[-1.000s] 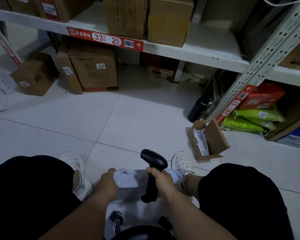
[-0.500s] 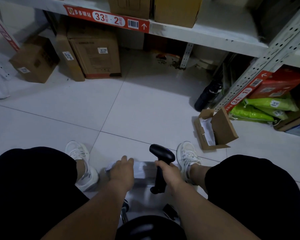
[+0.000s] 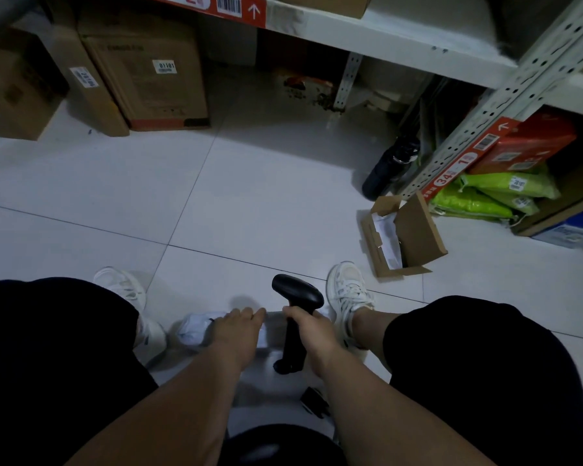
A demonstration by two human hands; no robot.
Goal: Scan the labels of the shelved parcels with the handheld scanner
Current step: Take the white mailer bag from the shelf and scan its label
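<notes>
Right hand wraps tight around the handle of the black handheld scanner, head tipped forward, low between the knees. Left hand lies flat, fingers straight, pressing on a white soft parcel on the floor between the white shoes. Shelved cartons wait ahead: a brown box labelled 01101, green bags at right.

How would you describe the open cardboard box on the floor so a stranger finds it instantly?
Find the slanted metal shelf post on the right. At its foot, beside the dark bottle, lies a small open cardboard box. Unlike the sealed parcels nearby, its lid stands open, showing white paper inside.
</notes>
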